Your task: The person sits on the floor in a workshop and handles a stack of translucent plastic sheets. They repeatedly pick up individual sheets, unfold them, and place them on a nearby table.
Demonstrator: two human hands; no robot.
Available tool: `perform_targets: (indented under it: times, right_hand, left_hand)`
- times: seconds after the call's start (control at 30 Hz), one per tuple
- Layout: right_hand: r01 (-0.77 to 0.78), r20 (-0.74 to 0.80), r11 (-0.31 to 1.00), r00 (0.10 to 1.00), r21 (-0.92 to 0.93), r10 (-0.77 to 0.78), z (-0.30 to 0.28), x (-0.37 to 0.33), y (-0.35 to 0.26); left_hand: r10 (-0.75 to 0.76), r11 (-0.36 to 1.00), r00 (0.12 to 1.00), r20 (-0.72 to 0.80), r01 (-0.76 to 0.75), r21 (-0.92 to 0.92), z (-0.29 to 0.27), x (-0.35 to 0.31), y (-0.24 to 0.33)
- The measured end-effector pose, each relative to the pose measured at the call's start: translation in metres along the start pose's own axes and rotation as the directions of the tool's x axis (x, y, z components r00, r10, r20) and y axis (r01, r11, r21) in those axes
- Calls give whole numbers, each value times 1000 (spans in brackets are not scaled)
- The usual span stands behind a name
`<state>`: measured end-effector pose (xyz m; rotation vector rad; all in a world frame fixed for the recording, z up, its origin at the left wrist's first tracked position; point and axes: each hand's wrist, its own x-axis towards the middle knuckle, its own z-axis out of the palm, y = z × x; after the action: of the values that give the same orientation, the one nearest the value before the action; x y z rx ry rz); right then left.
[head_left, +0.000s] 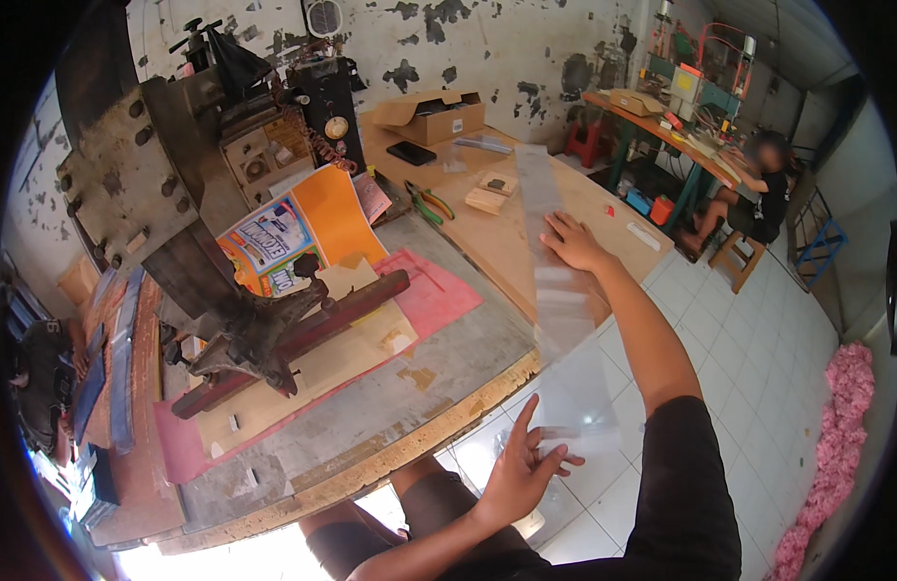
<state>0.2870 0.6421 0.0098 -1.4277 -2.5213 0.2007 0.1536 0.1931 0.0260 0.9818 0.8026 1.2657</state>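
A long clear plastic strip (564, 308) lies along the right part of the wooden table and hangs past its near edge over the floor. My right hand (572, 242) rests flat on the strip, fingers stretched out. Lower down, my left hand (516, 476) is at the strip's hanging near end. Its thumb and some fingers close on the plastic there, while the index finger points up. Motion slightly blurs that end. To the left stands a heavy metal press (226, 339), its dark red bar above a beige sheet on a pink sheet (439, 290).
On the table are pliers (429, 201), a phone (411, 153), a small wooden block (491, 192) and an open cardboard box (446, 118). Another person (763, 194) sits at a bench at the back right; one more is at far left. A pink bundle (836, 436) lies at right.
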Motion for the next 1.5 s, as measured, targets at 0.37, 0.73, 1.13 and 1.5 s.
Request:
perform_targets:
  times: [0.37,0.73,1.13,1.5]
  right_hand:
    - [-10,-27,1000,1000,-24,9,10,78,22]
    - [-88,-70,996,994,-28,86,10,109,33]
    - [-135,-140,697,936,705,323,-6,77,48]
    - [-432,-172,902,891,-30,421,4,0,32]
  left_hand:
    - [-92,963,996,20,84,254,-38,-27,-42]
    - [-395,833,890,-230,452,318,-209,-134,-89]
    - [-366,914,775,-515,402,-44,-293,-173,-171]
    - [-239,551,936,-259,350,758,-210,-192,-49]
